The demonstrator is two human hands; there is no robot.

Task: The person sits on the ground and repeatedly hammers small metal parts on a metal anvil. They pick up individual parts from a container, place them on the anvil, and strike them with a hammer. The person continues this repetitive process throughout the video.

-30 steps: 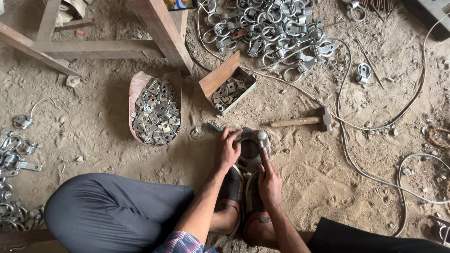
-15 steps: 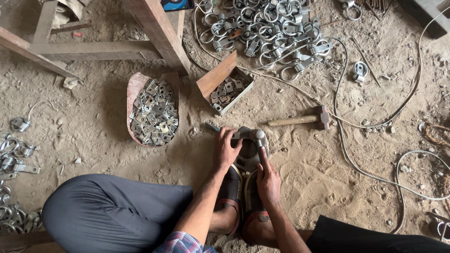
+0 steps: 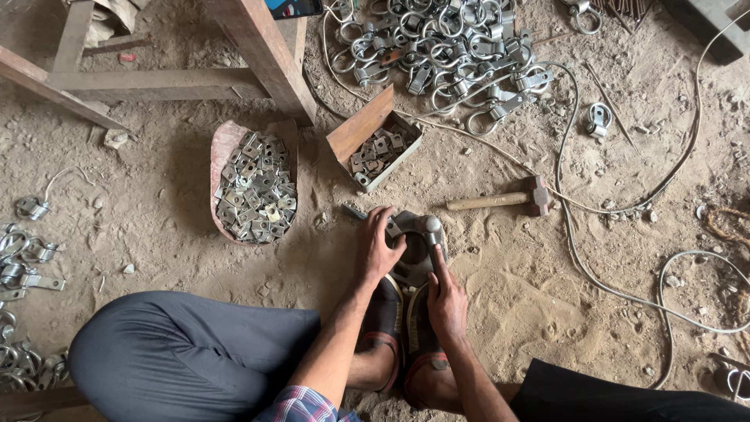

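My left hand [image 3: 380, 248] rests curled over the left edge of a dark, round metal block [image 3: 412, 254] standing on the sandy floor [image 3: 156, 195]; its fingers press on the block rather than close around anything. My right hand [image 3: 447, 301] is closed around a short grey metal piece with a rounded top [image 3: 430, 232], holding it upright at the block's upper right rim. The block sits directly ahead of my two sandalled feet [image 3: 402, 332], which brace its near side.

All other items are located from the block:
- Wooden-handled hammer with a dark steel head [image 3: 501, 198]: just to the right and slightly beyond, lying flat, untouched.
- Small open cardboard box of flat metal plates [image 3: 375, 148]: beyond, slightly left.
- Reddish curved tray heaped with silver stamped brackets [image 3: 254, 187]: to the left, well apart.
- Pile of shiny steel ring clamps [image 3: 445, 47]: farther beyond, past the box.
- Wooden frame legs [image 3: 258, 55]: beyond and to the left.
- Grey cable [image 3: 617, 211]: looping across the floor on the right.

Step in hand, as I judge it: seating and aligning the part on the block. The next move would call for one hand to keep the part steady and square while the other frees itself for the hammer.
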